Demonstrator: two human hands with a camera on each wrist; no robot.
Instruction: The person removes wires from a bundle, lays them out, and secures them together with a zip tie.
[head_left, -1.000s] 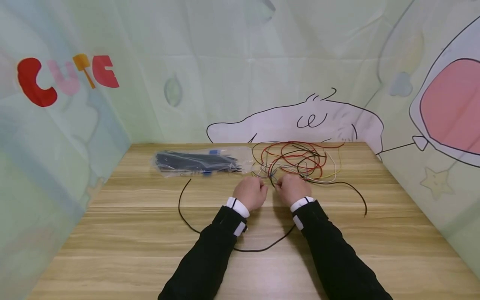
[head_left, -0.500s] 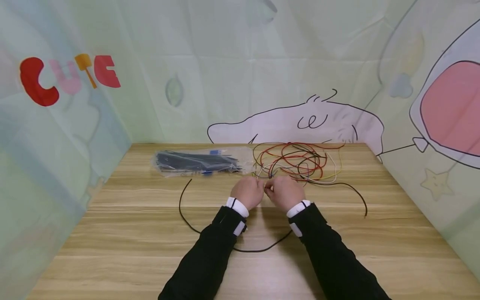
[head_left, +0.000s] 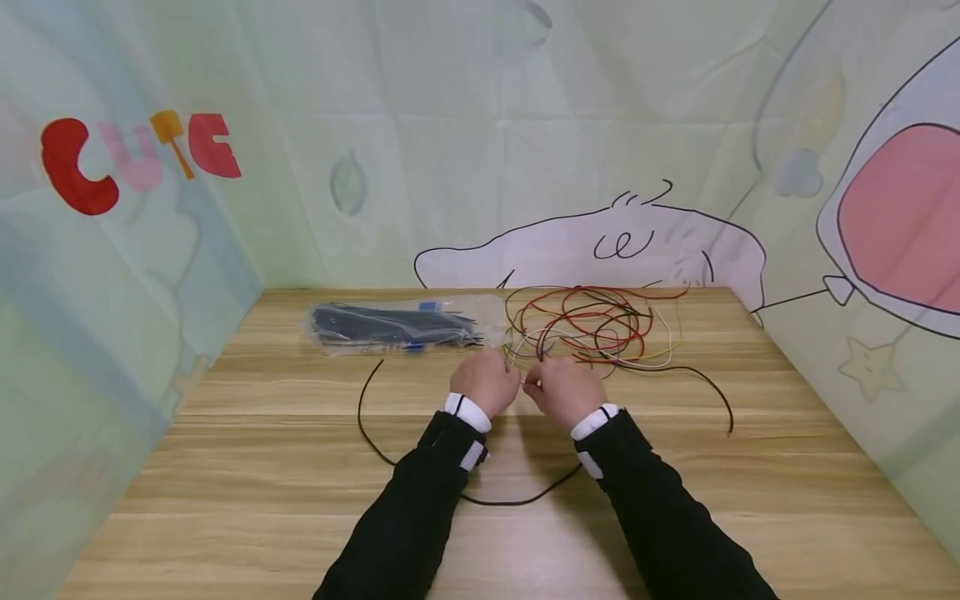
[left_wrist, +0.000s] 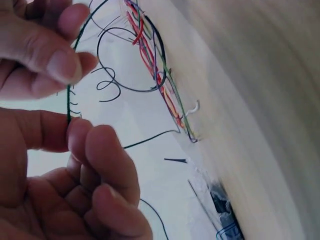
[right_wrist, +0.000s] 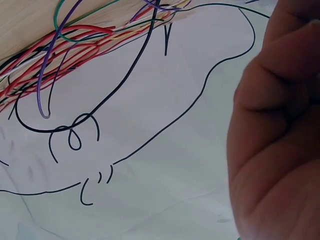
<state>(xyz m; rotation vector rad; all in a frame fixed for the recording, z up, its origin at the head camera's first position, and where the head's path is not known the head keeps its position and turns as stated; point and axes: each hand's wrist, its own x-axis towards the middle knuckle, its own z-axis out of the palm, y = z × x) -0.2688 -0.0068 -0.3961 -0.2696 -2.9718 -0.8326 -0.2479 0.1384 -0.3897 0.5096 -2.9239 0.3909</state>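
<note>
In the left wrist view a thin dark green wire [left_wrist: 69, 102] runs between my two hands. My left hand [head_left: 486, 383] pinches it between thumb and finger, its other fingers loosely curled. My right hand [head_left: 566, 390] grips the wire a short way off, thumb against fingers. From my left fingers the green wire continues toward a tangle of wires [head_left: 609, 321] in red, black, yellow, white and purple, just beyond both hands. In the right wrist view, my right palm fills the right side and the green wire reaches it from the tangle.
A clear plastic bag [head_left: 390, 323] of thin black strips, like cable ties, lies left of the tangle. One long black wire [head_left: 517, 503] loops under both forearms. Another black end [head_left: 720, 392] curves out rightward. A printed cloth [head_left: 480, 167] stands behind the wooden table [head_left: 247, 533].
My right hand has moved left and slightly nearer, away from the tangle. My left hand has shifted a little left. The hands came close together, then parted slightly.
</note>
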